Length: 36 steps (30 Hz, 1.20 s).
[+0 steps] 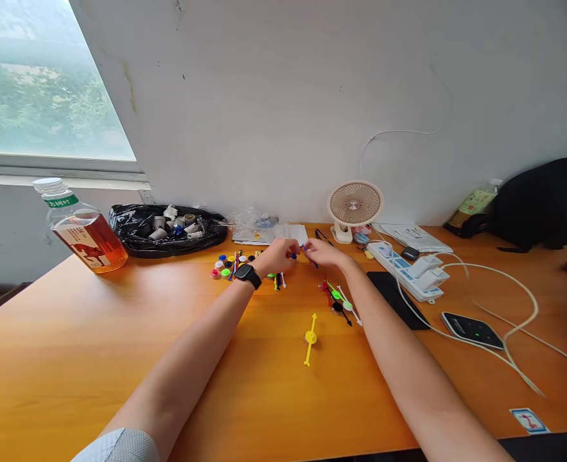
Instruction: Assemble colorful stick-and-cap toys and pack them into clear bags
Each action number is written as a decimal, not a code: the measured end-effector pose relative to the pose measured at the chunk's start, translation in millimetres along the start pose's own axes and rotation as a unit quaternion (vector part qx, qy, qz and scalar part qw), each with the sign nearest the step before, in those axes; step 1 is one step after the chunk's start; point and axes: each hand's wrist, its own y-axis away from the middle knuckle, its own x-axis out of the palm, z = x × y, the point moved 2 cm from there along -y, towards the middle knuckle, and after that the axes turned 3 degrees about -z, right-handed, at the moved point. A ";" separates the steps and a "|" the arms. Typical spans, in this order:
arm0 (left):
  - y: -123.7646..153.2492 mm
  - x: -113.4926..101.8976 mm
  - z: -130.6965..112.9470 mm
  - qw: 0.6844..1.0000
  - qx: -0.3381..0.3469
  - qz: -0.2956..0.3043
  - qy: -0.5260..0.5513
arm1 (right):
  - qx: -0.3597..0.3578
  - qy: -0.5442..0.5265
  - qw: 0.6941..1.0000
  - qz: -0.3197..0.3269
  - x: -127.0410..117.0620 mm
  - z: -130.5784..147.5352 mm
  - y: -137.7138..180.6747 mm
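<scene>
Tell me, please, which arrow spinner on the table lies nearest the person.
The yellow arrow spinner, lying alone; the green one, white one and black one are clustered farther away.

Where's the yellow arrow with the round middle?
In the head view, the yellow arrow lies on the table between the left forearm and the right forearm, nearer the person than the black arrow and a little to its left.

Left hand [278, 255], right hand [325, 254] — blue pieces [294, 256] pinched.
</scene>
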 end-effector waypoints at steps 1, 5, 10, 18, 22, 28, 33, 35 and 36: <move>0.7 3.2 0.7 1.000 0.002 0.007 -0.010 | 0.008 0.023 1.000 0.000 -3.4 -2.9 -0.6; 3.4 10.3 4.2 0.998 -0.011 0.022 -0.055 | 0.032 0.096 0.995 0.007 -22.4 -10.6 2.2; 5.0 4.5 10.0 0.996 -0.019 0.011 -0.090 | 0.089 0.140 0.980 0.108 -33.4 -19.2 10.7; -2.1 -26.4 -2.8 0.997 0.002 -0.014 -0.072 | 0.059 0.096 0.983 0.145 -27.9 -2.9 19.5; -4.9 -36.7 -26.9 1.000 0.013 0.013 0.004 | -0.013 0.039 0.999 0.033 -35.0 15.4 18.3; -6.2 -27.2 -43.7 0.999 0.028 0.016 0.033 | -0.061 -0.060 0.989 -0.117 -35.4 38.7 16.7; -9.3 -28.3 -36.3 0.990 0.017 -0.054 0.131 | -0.039 -0.226 0.968 -0.103 -32.3 46.5 20.9; -9.7 -31.6 -33.1 0.981 0.009 -0.065 0.181 | -0.048 -0.261 0.964 -0.017 -29.2 48.6 23.2; -9.6 -33.0 -31.8 0.978 0.007 -0.064 0.196 | -0.062 -0.266 0.962 0.018 -27.9 49.6 24.6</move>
